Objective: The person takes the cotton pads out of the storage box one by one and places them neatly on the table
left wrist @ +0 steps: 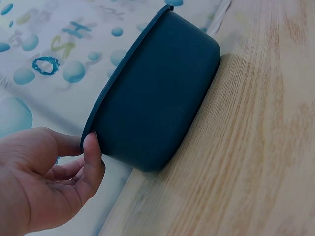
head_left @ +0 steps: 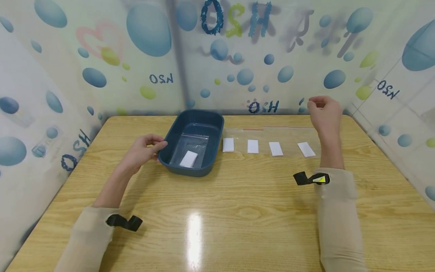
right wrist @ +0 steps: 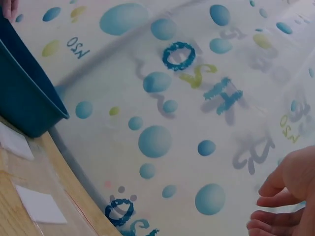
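Note:
A dark blue plastic bin (head_left: pixel 188 172) stands on the wooden table, left of the middle. My left hand (head_left: pixel 144 151) pinches its left rim; in the left wrist view the thumb and fingers of that hand (left wrist: pixel 54 177) meet at the edge of the bin (left wrist: pixel 152 88). Inside lies a clear plastic bag (head_left: pixel 200 142) with a white rectangular piece (head_left: pixel 188 159). Raised over the far right of the table, my right hand (head_left: pixel 325 115) holds nothing visible. Its fingers are loosely bent, with a gap between them in the right wrist view (right wrist: pixel 288 191).
Several clear zip bags lie in a row right of the bin, each with a white rectangle, from the nearest one (head_left: pixel 228 145) to the rightmost (head_left: pixel 306 149). Behind the table (head_left: pixel 238 211) hangs a pale curtain (head_left: pixel 204 68) printed with blue and green bubbles.

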Demonstrator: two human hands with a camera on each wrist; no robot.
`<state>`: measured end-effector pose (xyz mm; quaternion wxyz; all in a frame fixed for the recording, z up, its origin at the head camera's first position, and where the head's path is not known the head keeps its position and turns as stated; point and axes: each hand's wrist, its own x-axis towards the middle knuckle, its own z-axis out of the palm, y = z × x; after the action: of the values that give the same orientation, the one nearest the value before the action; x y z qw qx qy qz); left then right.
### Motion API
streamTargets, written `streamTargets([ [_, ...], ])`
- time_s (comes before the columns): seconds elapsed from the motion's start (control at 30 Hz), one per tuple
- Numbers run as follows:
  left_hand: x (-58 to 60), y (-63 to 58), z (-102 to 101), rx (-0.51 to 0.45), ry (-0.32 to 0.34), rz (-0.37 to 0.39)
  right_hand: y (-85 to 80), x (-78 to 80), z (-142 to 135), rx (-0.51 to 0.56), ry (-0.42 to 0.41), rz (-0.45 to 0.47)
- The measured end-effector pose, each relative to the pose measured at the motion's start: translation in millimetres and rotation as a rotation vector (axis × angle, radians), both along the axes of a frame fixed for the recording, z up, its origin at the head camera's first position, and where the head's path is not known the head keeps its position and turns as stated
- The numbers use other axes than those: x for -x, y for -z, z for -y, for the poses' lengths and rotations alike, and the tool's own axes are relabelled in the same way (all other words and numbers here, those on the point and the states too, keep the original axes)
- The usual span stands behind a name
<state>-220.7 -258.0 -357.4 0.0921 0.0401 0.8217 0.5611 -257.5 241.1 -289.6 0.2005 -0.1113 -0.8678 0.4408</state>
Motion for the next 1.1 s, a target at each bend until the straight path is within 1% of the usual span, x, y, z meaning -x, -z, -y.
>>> streamTargets([
  [0.43,1.0,-0.5,-1,0.021,0.000,-0.014,-7.6,-8.5,38,-0.053,-0.127,-0.013],
  [0.63,0.6,-0.9,-2,0.001,0.002,-0.018,-11.3,-12.6,57,-0.041,-0.179,-0.016],
  [0.8,0.8,-0.3,-1,0.007,0.004,-0.008,-13.8,-16.2,69,-0.037,-0.220,-0.026],
  [0.93,1.4,0.4,0,0.010,0.001,-0.008,-13.4,-16.2,78,-0.044,-0.247,-0.027],
  [1.1,1.4,1.5,1,0.003,0.002,-0.010,-11.9,-13.8,89,-0.036,-0.304,-0.031],
])
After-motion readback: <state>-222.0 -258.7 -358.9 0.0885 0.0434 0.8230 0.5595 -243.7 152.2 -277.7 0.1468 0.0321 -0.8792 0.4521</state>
